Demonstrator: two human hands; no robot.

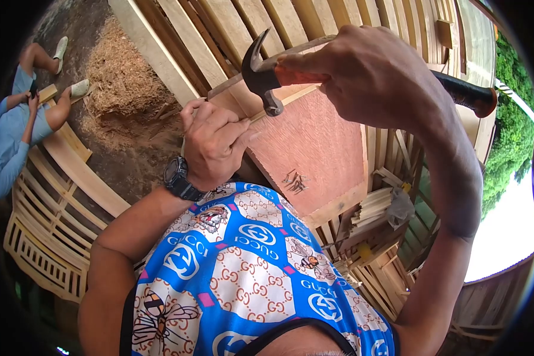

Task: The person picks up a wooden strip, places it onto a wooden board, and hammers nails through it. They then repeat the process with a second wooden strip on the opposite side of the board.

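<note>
My right hand (377, 77) is wrapped round a claw hammer (266, 74) near its head; the black handle sticks out behind my wrist. The hammer's striking face points down over a thin wooden strip (285, 102) lying across a reddish plywood panel (320, 142). My left hand (215, 139), with a black watch on the wrist, has its fingers closed at the strip's left end. What its fingertips may pinch is too small to tell. Several nails (295, 181) lie in a small pile on the panel's lower part.
Wooden slats (231, 29) run behind the panel. At the left, a person in light blue (32, 124) sits beside a heap of shavings (121, 77) and a slatted wooden frame (56, 207). Stacked wood pieces (371, 210) and a plastic bag (401, 207) are at the lower right.
</note>
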